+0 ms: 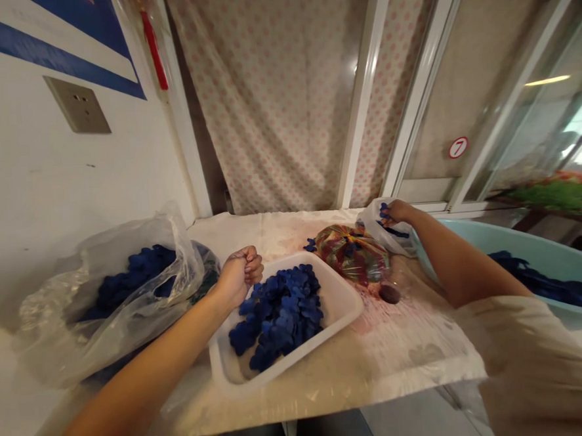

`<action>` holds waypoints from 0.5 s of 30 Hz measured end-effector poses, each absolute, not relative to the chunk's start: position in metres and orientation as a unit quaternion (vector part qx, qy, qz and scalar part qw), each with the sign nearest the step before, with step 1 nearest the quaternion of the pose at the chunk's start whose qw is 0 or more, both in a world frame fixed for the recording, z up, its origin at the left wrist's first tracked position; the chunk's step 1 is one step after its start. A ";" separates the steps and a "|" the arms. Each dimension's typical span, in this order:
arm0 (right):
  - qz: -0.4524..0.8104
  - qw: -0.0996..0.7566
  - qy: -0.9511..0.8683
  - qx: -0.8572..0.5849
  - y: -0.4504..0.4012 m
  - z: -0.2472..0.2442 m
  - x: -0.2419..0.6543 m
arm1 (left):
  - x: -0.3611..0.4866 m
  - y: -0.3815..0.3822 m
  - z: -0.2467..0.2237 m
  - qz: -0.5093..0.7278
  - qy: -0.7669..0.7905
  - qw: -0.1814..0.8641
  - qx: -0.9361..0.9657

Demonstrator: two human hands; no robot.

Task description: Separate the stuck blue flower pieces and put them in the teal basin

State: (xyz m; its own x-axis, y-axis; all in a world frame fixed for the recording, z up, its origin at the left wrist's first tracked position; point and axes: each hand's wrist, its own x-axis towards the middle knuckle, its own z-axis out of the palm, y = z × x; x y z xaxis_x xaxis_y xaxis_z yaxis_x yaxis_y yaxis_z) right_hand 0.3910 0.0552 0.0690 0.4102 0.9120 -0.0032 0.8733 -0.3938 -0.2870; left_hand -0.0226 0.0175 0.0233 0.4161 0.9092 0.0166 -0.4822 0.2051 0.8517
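Though the left fingers [253, 264] clench, hiding any contents, the right fingers [389, 214] pinch blue petals [384, 208].

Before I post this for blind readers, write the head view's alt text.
A person's left hand, fisted, is at a white tray of blue petal-like pieces; the right hand is at a small plastic bag with more. A larger bag sits left, a teal basin right.
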 end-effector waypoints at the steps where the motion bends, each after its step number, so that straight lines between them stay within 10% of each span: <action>1: 0.112 0.124 -0.548 -0.820 0.052 0.078 0.385 | -0.022 0.017 0.023 0.471 0.258 0.736 0.412; 9: 0.439 0.038 -0.666 -0.603 0.013 0.122 0.288 | -0.021 0.017 0.020 0.448 0.269 0.755 0.396; 15: 0.402 0.076 -0.724 -0.555 0.012 0.105 0.239 | -0.022 0.017 0.021 0.445 0.276 0.758 0.390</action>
